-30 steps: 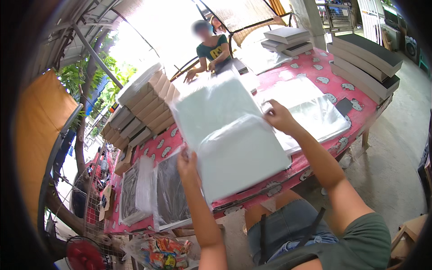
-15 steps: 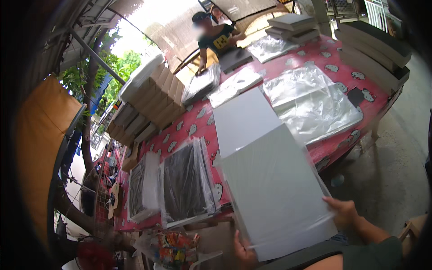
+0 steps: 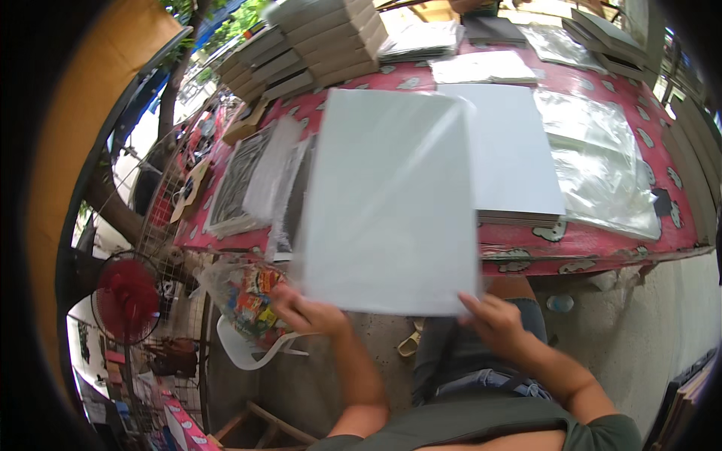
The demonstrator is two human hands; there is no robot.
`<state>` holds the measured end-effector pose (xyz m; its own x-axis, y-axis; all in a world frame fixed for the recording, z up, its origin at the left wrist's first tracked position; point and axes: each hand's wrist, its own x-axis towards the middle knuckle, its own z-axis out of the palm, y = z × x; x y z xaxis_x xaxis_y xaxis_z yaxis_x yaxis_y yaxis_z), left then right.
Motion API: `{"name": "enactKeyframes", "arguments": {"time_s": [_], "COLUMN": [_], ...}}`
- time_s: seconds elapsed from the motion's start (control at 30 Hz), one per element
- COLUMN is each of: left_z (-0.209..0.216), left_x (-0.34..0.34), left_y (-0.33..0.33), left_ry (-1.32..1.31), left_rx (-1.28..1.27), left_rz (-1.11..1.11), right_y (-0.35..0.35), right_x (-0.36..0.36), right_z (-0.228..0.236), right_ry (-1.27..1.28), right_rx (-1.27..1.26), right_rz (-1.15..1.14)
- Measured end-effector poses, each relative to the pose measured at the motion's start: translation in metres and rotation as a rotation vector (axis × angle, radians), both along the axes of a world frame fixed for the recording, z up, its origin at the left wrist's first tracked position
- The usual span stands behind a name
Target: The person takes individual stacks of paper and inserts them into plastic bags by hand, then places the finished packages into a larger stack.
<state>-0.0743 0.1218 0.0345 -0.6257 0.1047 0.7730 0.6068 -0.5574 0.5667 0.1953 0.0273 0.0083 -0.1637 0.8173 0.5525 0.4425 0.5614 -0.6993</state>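
Note:
A large white board in a clear plastic sleeve (image 3: 391,203) is held out level in front of me over the table's near edge. My left hand (image 3: 308,312) grips its near left corner, slightly smeared by motion. With the thumb on top, my right hand (image 3: 492,319) pinches the near right corner; the fingers beneath are hidden. To the right of this board lies a stack of bare white boards (image 3: 515,146). Beyond that stack is a pile of clear plastic sleeves (image 3: 602,165). Plastic-wrapped dark panels (image 3: 241,180) lie on the left, partly covered by the held board.
A pink patterned cloth (image 3: 639,252) covers the table. Tall stacks of grey-brown boards (image 3: 338,37) stand at the back left, others (image 3: 688,158) at the right. Below the table's left edge are a bag of colourful packets (image 3: 259,297), a white plastic chair (image 3: 248,346) and a red fan (image 3: 128,297).
The sleeved board has swung left, off the stack of white boards, toward the wrapped dark panels. Both hands moved left with it. My view has turned, and the co-worker is now mostly cut off.

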Motion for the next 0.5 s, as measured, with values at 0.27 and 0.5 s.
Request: {"name": "enactKeyframes", "arguments": {"time_s": [0.27,0.5], "left_z": [0.003,-0.094], "left_x": [-0.149,-0.076], "left_y": [0.098,0.071], "left_ry": [0.368,0.609], "left_rx": [-0.378,-0.739], "left_rz": [0.589,-0.031], "right_y": [0.147,0.124], "right_x": [-0.149,-0.122], "right_z": [-0.01,0.019], "right_ry": [-0.023,-0.11], "right_rx": [-0.063,-0.252], "right_rz": [0.061,0.072]}}
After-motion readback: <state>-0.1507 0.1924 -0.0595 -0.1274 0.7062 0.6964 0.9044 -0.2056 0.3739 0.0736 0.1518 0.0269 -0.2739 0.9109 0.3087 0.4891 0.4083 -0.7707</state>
